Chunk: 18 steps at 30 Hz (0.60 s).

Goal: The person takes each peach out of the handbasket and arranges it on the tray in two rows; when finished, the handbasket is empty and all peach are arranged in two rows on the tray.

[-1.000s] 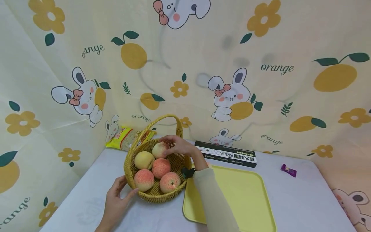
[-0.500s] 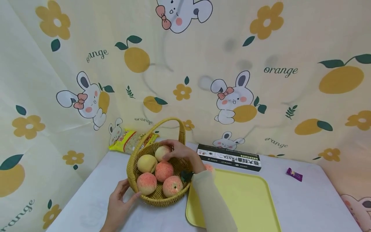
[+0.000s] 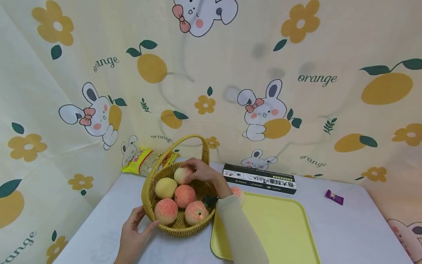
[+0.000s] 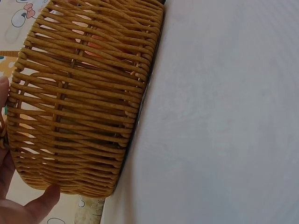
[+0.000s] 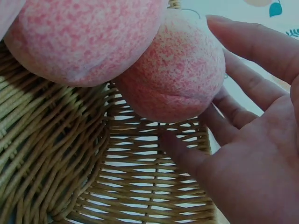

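A wicker basket with a tall arched handle stands on the table, several peaches inside it. My left hand holds its left end, thumb at the front rim and fingers round the side. In the left wrist view the thumb touches the woven wall. My right hand reaches in at the back and grips a pale pinkish peach, fingers on the far side and thumb below. Nearby in the basket lie a yellow peach and redder ones, such as the front left peach.
A yellow tray lies right of the basket, partly under my right sleeve. Another peach shows at its back left corner, half hidden by the arm. Behind stand a pasta box and a yellow food bag. A purple-wrapped snack lies far right.
Both hands keep their places on the basket and the peach. The yellow peach has turned slightly, so its crease no longer shows. The head view has shifted a little.
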Motion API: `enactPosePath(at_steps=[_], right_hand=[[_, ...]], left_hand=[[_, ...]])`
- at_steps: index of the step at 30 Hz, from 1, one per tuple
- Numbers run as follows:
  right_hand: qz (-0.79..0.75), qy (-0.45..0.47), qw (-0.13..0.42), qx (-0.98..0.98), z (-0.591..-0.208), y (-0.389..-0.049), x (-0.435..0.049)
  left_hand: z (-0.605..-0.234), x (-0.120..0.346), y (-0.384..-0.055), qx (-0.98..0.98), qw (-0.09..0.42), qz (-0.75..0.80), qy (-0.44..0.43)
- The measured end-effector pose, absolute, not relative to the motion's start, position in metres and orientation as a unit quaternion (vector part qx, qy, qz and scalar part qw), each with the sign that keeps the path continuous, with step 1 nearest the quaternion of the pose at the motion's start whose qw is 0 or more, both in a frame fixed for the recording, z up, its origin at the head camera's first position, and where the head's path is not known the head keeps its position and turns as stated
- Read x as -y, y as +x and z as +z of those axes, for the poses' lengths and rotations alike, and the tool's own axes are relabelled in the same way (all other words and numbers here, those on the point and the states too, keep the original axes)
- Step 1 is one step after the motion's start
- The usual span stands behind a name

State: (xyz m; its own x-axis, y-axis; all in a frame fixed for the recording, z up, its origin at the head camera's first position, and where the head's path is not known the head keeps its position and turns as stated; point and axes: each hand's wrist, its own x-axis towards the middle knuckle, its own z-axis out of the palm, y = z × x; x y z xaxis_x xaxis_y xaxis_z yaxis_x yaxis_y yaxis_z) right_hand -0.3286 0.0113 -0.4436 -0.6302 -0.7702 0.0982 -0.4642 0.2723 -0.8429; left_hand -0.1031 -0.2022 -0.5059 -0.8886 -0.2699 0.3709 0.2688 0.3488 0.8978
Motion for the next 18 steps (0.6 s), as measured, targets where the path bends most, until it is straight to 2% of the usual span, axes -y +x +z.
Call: enactPosePath(at_steps=[9, 18], right_hand=[[-0.451, -0.413, 0.177, -0.771, -0.4429, -0.3264, -0.0098], [-0.469, -0.394, 0.172, -0.772, -0.4476, -0.3268, -0.0094]], left_hand=[[-0.5069, 0.2033, -0.1017, 0.787, 0.242, -0.568, -0.001], [-0.5063, 0.2037, -0.1032, 0.786, 0.24, -0.569, -0.004]])
